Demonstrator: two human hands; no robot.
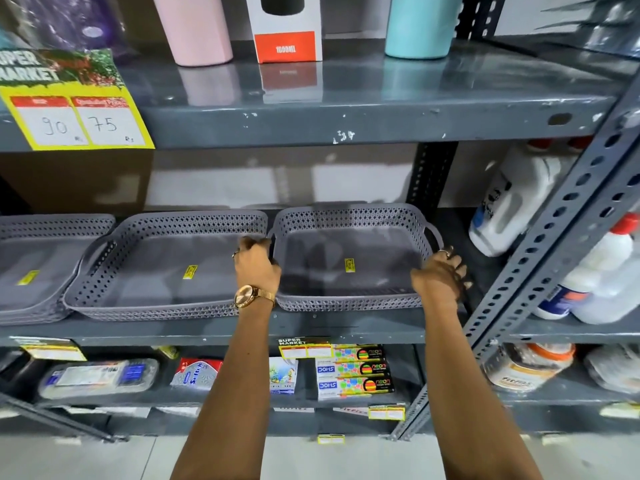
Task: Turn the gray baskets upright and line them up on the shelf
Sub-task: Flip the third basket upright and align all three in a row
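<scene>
With the left hand (258,263) and right hand (441,271) each clasping a side of the right-most upright gray perforated plastic basket (349,268), a leftward shove could jam it against the neighbouring middle gray basket (162,268) and skew the row.

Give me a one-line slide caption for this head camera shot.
Both hands, left and right, grip the rightmost upright gray basket on the shelf.

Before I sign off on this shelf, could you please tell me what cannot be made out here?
Head view only:
- Left basket stack: cut off by the frame's left edge; count unclear.
- Yellow stickers, e.g.: print too small to read.
- Right hand: its grip on the right basket is hidden behind the rim.
- White jugs: partly hidden behind the slotted post.
</scene>
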